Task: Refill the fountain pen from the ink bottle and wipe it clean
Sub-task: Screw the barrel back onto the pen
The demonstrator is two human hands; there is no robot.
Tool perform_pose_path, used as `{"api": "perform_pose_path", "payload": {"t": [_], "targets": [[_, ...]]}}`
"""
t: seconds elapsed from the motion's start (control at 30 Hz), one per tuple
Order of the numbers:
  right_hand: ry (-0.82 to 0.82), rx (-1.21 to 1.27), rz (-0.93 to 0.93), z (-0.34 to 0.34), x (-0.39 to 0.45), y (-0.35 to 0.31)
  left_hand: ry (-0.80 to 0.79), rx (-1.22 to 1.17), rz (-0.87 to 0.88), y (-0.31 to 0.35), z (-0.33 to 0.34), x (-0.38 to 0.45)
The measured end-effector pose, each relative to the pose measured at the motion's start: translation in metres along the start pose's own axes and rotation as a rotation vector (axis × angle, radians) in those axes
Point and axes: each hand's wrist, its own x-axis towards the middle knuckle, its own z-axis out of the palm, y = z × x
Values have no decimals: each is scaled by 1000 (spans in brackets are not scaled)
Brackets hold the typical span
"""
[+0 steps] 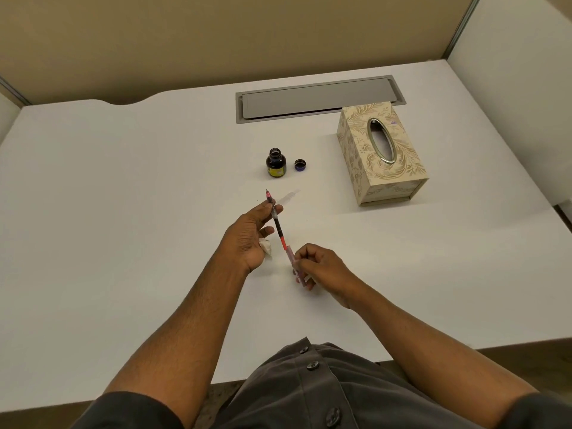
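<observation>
A slim fountain pen (pixel 279 228) with a red and dark body points its nib away from me, over the middle of the white table (pixel 123 187). My left hand (pixel 252 233) pinches the pen near the nib end and also holds a crumpled white tissue (pixel 266 246) in its palm. My right hand (pixel 320 267) grips the translucent pink barrel (pixel 292 260) at the pen's rear end. The open ink bottle (pixel 275 163) stands farther back, its dark cap (pixel 300 165) lying just to its right. A clear pen cap (pixel 289 196) lies on the table behind my left hand.
A patterned beige tissue box (pixel 380 153) stands at the back right. Behind it a grey cable hatch (pixel 318 99) is set into the table. Beige partition walls enclose the desk at the back and sides.
</observation>
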Motion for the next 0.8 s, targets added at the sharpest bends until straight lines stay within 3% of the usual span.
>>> {"api": "perform_pose_path", "payload": {"t": [0.53,0.8], "targets": [[0,-11,-17,4,-3,-2,-17,1,95,-9,-3,8],[106,41,9,9,2,-11,-35,30,25,-23,1,4]]}}
